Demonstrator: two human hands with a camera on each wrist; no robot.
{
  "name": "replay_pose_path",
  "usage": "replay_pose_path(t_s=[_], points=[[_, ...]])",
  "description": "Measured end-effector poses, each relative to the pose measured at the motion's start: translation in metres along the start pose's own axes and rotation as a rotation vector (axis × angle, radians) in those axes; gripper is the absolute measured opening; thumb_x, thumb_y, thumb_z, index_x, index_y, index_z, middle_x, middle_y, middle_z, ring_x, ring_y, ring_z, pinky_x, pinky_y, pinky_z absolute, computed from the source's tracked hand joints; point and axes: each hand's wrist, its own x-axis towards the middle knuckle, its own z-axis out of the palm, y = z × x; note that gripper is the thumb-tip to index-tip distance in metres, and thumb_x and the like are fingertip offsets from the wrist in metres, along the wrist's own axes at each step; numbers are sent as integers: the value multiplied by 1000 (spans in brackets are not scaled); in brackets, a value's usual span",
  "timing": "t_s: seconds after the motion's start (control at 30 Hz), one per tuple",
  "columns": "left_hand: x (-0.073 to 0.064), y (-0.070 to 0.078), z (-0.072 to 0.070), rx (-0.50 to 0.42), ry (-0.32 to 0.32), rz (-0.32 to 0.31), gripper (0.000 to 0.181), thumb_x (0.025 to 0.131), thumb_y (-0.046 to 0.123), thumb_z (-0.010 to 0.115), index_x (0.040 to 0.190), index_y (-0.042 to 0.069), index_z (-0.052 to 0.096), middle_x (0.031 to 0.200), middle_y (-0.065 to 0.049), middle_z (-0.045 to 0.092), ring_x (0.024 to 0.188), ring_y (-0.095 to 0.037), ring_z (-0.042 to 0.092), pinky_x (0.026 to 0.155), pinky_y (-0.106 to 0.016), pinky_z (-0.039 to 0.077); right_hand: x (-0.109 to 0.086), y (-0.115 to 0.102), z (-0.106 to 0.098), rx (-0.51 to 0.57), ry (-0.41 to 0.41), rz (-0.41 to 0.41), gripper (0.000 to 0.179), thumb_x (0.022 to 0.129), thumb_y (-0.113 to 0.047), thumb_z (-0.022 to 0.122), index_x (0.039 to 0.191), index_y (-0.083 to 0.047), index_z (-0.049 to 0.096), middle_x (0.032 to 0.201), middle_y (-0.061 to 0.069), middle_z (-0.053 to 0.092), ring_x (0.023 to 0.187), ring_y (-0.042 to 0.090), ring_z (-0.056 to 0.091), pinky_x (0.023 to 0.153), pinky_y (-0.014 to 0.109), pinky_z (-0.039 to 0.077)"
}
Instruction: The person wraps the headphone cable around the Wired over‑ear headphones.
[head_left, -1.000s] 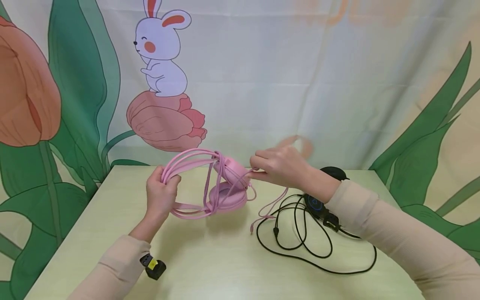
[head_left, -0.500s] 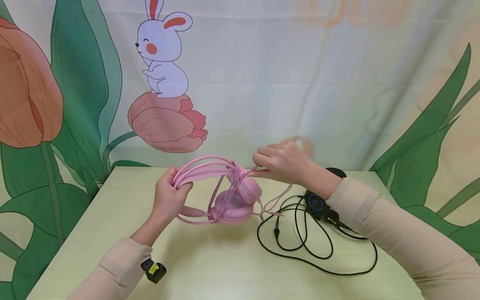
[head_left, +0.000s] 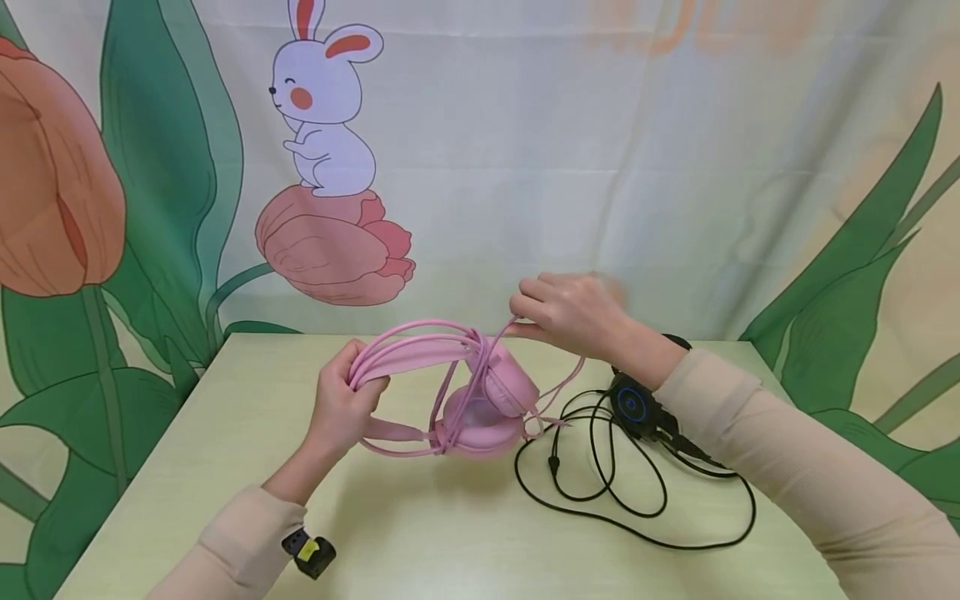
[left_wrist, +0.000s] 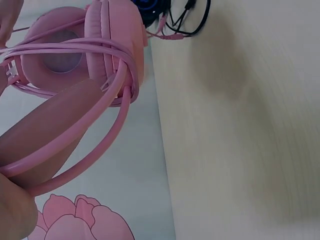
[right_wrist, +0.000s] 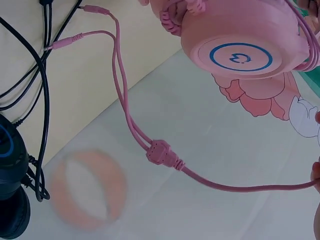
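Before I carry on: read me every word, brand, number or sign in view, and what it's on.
No word or number is legible.
Pink headphones: a blue ring emblem on one ear cup, with curved strokes inside; no letters I can make out.
Black headphones: a glimpse of a blue circular mark, too small to read.
Backdrop: blurred orange shapes at the top, possibly lettering, unreadable.

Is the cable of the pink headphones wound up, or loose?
Partly wound: the pink cable loops around the ear cups, while its end, with two plugs, hangs loose from the right hand.
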Motion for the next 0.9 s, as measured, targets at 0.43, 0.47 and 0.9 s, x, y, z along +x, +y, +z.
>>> replay_pose_path(t_s=[0.43, 0.47, 0.9], points=[[-3, -10, -5, -438, -264, -12, 15, 78, -10, 37, 78, 4, 40, 52, 1, 29, 43, -16, 21, 38, -29, 15, -4, 5, 3, 104, -86, 31, 28, 93, -38, 48, 82, -14, 57, 73, -3, 51, 57, 10, 48, 41, 22, 33], [-3, -10, -5, -488, -290, -23, 15, 78, -10, 37, 78, 5, 40, 52, 0, 27, 43, -17, 18, 38, -30, 13, -4, 5, 4, 117, -90, 47, 31, 93, -40, 46, 82, -14, 58, 73, -3, 52, 57, 10, 48, 41, 22, 33], [-9, -15, -1, -715, -442, -22, 16, 80, -5, 32, 82, 8, 42, 55, -5, 16, 44, -17, 9, 39, -30, 6, -9, 8, 12, 414, -255, 338, 10, 88, -25, 61, 86, -15, 62, 68, -7, 54, 54, 3, 40, 47, 20, 32]])
